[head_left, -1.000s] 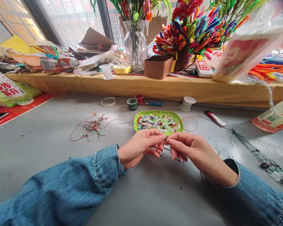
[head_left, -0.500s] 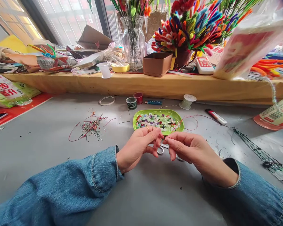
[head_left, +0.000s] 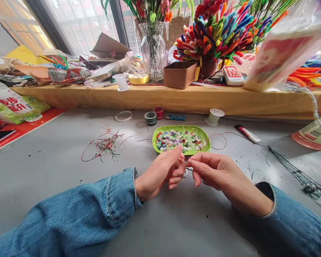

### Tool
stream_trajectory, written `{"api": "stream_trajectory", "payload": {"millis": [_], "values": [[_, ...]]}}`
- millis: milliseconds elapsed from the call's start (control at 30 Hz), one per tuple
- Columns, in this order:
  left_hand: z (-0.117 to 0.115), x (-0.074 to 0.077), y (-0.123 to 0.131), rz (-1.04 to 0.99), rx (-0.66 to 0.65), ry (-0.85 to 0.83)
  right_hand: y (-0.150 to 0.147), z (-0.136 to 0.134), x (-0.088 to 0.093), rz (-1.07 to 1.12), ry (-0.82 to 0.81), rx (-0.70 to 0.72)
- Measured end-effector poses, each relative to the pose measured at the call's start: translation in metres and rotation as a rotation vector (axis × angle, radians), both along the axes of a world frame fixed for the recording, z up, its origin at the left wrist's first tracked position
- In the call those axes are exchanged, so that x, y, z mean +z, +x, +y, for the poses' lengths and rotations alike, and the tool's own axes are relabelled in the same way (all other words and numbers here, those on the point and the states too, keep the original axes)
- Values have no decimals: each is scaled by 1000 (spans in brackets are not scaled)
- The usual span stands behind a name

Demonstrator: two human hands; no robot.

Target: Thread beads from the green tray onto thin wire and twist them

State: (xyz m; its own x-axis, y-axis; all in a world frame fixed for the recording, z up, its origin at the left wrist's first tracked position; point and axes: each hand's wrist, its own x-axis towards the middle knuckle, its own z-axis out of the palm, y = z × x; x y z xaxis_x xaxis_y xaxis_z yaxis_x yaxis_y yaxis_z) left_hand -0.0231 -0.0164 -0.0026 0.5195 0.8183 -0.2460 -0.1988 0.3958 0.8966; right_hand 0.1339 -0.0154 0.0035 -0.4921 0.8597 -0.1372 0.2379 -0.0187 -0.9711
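Observation:
Between my two hands runs a thin red cord. My left hand has its thumb raised and its fingers curled in around the cord. With thumb and forefinger, my right hand pinches the same cord a little to the right. Just behind the fingertips lies a green tray of mixed coloured beads. Under my hands is a metal ring handle, perhaps of scissors, mostly covered by the fingers. A loop of red cord curls beyond the tray's right end.
Cord scraps lie to the left. Behind the tray are a dark green spool, a red spool and a white spool. On the right are a lighter, a knotted cord piece and a bottle.
My left thumb has lifted and its fingers have curled further, covering more of the metal ring. My right hand keeps its pinch. The whole view has shifted slightly.

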Motion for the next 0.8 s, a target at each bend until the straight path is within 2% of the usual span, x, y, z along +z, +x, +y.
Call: {"api": "stream_trajectory", "payload": {"millis": [200, 267, 333, 400, 433, 500, 600, 800], "values": [[-2, -2, 4, 221, 218, 278, -2, -1, 4, -76, 129, 38], [-1, -2, 5, 248, 255, 320, -1, -1, 3, -110, 217, -56], [-1, -3, 5, 231, 258, 320, 1, -2, 0, -175, 439, -260], [0, -3, 5, 200, 247, 304, 2, -4, -3, -253, 750, -415], [0, -3, 5, 189, 243, 298, 3, -5, -4, -294, 890, -418], [0, -3, 5, 169, 235, 293, 2, -7, -7, -374, 1075, -315], [0, -3, 5, 141, 229, 304, 0, -7, -12, -490, 1128, -156], [4, -5, 4, 149, 219, 302, 1, -5, -10, -480, 1029, -110]]}}
